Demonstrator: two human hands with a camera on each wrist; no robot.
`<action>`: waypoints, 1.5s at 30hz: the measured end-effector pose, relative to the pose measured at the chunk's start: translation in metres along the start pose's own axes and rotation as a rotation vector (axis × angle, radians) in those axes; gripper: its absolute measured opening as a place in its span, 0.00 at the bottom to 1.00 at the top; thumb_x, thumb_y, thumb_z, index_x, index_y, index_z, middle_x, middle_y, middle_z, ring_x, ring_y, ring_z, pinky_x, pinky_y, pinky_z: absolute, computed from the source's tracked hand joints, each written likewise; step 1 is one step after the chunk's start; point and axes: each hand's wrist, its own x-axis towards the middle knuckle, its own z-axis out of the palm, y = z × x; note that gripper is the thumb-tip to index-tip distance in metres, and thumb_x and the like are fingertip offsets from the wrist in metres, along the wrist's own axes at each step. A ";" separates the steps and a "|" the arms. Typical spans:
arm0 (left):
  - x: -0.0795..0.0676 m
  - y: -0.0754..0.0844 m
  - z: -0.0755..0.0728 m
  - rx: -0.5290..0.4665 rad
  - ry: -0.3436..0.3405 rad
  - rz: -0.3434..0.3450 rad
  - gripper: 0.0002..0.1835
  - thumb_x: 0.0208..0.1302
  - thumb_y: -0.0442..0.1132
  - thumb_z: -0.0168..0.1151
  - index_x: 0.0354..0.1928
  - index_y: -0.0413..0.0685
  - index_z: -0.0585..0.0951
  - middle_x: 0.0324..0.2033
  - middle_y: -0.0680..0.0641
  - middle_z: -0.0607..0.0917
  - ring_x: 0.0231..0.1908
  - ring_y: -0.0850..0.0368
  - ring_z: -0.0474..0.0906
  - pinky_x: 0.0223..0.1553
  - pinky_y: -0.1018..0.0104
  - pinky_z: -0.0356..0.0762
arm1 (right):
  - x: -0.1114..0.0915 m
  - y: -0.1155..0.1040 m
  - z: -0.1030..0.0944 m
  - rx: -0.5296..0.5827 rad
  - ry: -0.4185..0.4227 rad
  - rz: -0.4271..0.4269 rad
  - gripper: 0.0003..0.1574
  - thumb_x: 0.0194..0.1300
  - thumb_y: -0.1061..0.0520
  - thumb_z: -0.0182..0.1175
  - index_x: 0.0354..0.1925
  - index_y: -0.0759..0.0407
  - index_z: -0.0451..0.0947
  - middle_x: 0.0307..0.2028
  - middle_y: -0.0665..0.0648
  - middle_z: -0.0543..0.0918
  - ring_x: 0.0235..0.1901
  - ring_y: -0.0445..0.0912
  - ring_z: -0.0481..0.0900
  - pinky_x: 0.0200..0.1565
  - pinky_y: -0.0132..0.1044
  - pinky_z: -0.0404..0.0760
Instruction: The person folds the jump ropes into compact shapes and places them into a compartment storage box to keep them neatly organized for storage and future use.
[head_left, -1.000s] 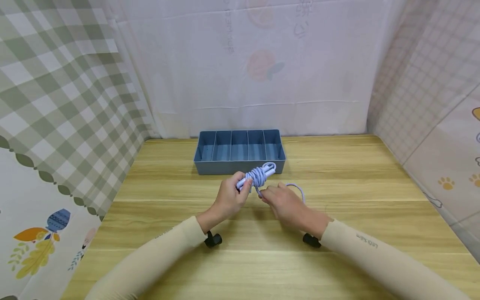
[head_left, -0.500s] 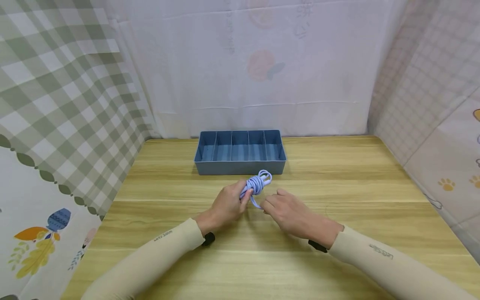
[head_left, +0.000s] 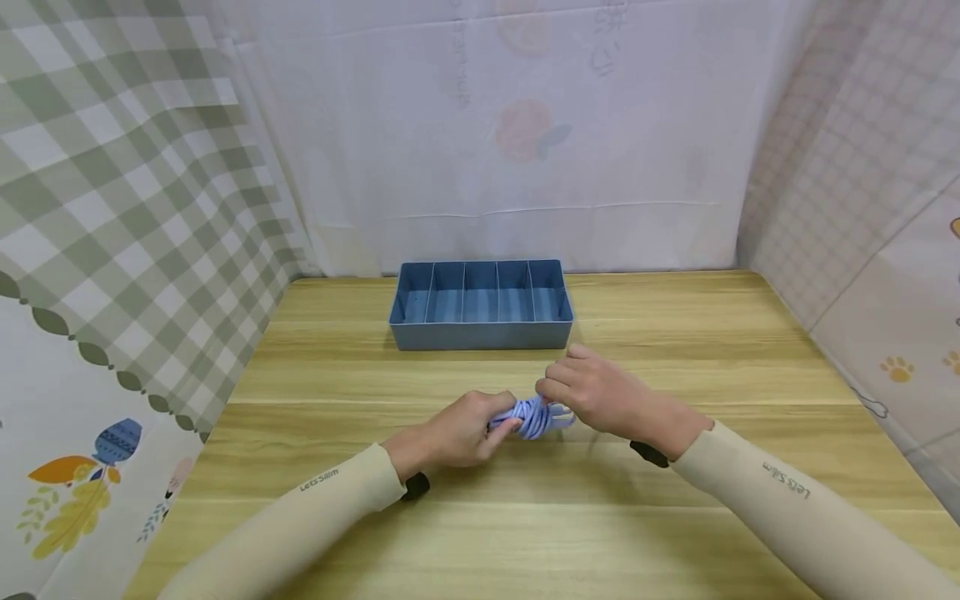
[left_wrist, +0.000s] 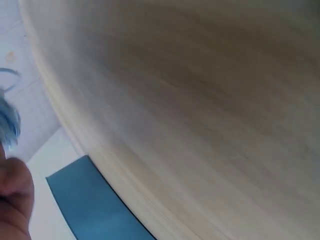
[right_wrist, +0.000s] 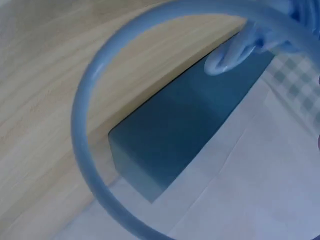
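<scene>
A lavender-blue cord [head_left: 533, 418] is wound into a tight bundle, with loose loops at its right end. My left hand [head_left: 472, 427] grips the bundle's left end between thumb and fingers, above the wooden table. At the bundle's upper right, my right hand [head_left: 592, 392] has curled fingers and pinches a strand of the cord. A wide loop of the cord [right_wrist: 80, 125] crosses the right wrist view close to the lens. In the left wrist view only part of my left hand [left_wrist: 15, 195] shows, beside the blurred bundle.
A blue-grey tray [head_left: 480, 336] with several compartments stands behind my hands, near the table's back edge. The wooden table [head_left: 675, 350] meets a white cloth [head_left: 637, 167] at the back. A green checked cloth [head_left: 150, 167] hangs at the left.
Both hands have come nearer to me with the bundle, away from the tray. The bundle has turned to lie more level. My right hand has moved from below it to its upper right.
</scene>
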 end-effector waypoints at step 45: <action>0.010 -0.008 -0.013 -0.040 0.541 -0.071 0.04 0.71 0.29 0.60 0.36 0.37 0.77 0.20 0.50 0.75 0.17 0.67 0.66 0.16 0.75 0.63 | 0.000 -0.034 0.037 -0.007 0.076 0.329 0.05 0.71 0.62 0.60 0.37 0.63 0.81 0.24 0.52 0.80 0.23 0.44 0.77 0.30 0.38 0.66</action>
